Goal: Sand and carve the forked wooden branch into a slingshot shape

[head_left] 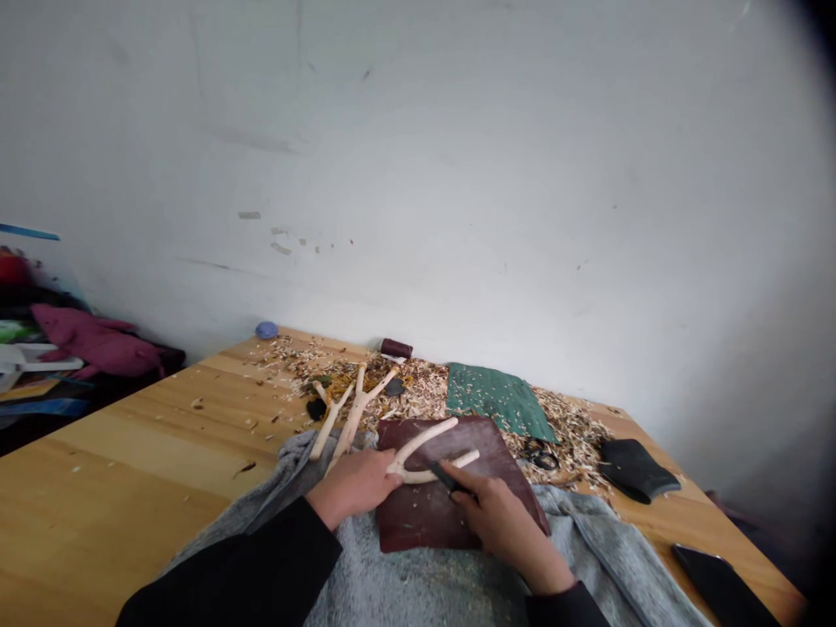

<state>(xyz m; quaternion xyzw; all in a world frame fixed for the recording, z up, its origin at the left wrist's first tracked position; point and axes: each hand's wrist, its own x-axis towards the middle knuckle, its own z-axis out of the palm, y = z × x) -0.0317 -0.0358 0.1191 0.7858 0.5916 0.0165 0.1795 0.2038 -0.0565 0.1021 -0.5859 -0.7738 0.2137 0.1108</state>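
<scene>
My left hand point(356, 486) is closed around the stem of a pale, peeled forked stick point(428, 438), holding it down on a dark red leather piece point(424, 518). My right hand point(500, 518) grips a small knife with a dark handle point(448, 479), its blade against the lower prong of the fork. The leather lies on a grey cloth point(392, 583) spread over the near part of the wooden table point(131, 461).
Two more peeled forked sticks point(346, 405) lie to the left, amid wood shavings point(418, 387). Behind are a green mat point(500, 399), scissors point(541, 453), a dark spool point(395, 349), a black pouch point(635, 470) and a phone point(722, 583) at right.
</scene>
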